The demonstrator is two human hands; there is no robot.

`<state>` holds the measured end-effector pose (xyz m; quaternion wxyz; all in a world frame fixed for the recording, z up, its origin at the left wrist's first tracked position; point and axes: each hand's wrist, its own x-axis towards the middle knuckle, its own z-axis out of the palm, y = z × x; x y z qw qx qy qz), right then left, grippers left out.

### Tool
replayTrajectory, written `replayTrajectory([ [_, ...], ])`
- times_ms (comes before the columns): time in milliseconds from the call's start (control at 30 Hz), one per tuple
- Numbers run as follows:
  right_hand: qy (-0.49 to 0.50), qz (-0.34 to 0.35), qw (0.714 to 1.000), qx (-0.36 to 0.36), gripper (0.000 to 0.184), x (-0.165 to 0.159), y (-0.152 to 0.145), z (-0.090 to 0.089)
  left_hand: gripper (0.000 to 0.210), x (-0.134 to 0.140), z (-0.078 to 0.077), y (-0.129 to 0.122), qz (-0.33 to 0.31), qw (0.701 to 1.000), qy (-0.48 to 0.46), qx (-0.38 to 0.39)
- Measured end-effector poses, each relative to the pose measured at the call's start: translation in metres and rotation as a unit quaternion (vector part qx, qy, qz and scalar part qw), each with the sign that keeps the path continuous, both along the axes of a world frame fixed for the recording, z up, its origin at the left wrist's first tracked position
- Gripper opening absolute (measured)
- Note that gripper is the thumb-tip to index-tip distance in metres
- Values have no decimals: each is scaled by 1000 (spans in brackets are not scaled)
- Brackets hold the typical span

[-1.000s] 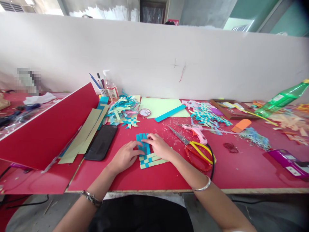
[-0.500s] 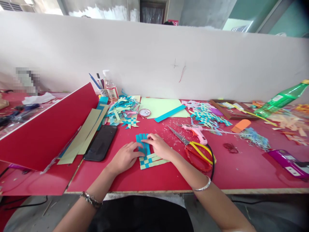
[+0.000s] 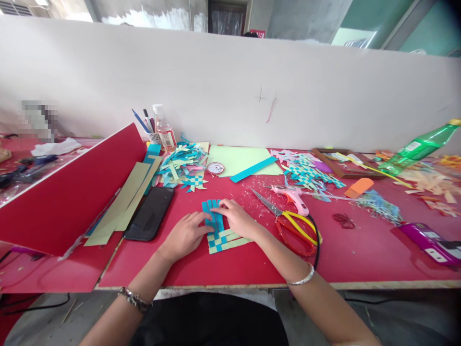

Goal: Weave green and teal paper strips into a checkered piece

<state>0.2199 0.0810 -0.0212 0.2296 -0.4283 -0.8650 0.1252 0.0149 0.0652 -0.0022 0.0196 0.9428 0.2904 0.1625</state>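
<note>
A small weave of paper strips lies flat on the red table, with blue strips (image 3: 212, 206) running away from me and pale green strips (image 3: 223, 246) crossing them near the front. My left hand (image 3: 185, 235) holds its left side, finger and thumb tips pressed on the blue strips. From the right, my right hand (image 3: 238, 220) grips the blue strips near their far ends, its fingers bent over them. Both hands partly cover the paper, so how the fingertips grasp single strips is hard to see.
Scissors (image 3: 288, 223) with yellow and red handles and a pink glue gun (image 3: 293, 198) lie to the right. A black phone (image 3: 150, 214) lies left. Behind are heaped paper strips (image 3: 180, 163), a blue strip (image 3: 254, 169) and finished weaves (image 3: 309, 173). A green bottle (image 3: 421, 149) leans far right.
Hardly anything differs. Both hands stay in place on the strips, and the whole view has shifted very slightly.
</note>
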Motion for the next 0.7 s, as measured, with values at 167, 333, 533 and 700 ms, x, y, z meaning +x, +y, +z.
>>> replayTrajectory([
  [167, 74, -19, 997, -14, 47, -1, -1, 2, 34, 2, 0, 1, -1, 999, 22, -30],
  [333, 210, -105, 972, 9, 47, 4, 1, 9, 30, 1, 2, 2, 8, 997, -30, -67],
  [533, 235, -139, 962, 11, 35, 10, 4, 11, 47, -1, 5, -12, 18, 993, -46, -110],
  [700, 239, -133, 961, 24, 29, 11, 4, 13, 43, 0, 4, -20, 48, 992, -25, -116],
])
